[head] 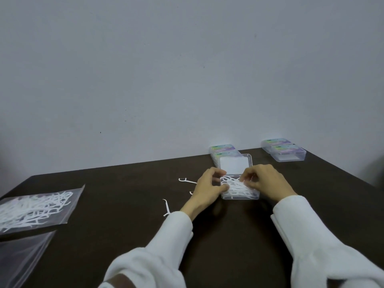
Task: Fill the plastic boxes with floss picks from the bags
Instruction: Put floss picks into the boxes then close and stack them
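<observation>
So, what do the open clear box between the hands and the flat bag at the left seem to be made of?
The open clear rectangular box looks like rigid transparent plastic with a glossy finish: the white floss picks show through its wall and its edges stay straight. The flat clear bag seems to be thin soft plastic film, since it lies limp, shines slightly, and the picks inside it are visible.

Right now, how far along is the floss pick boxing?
Done: closed labelled boxes stacked at the wall, more to the right. In hand: both hands, left hand and right hand, arrange picks in the open box. Left: three stray picks on the table and a bag of picks.
</observation>
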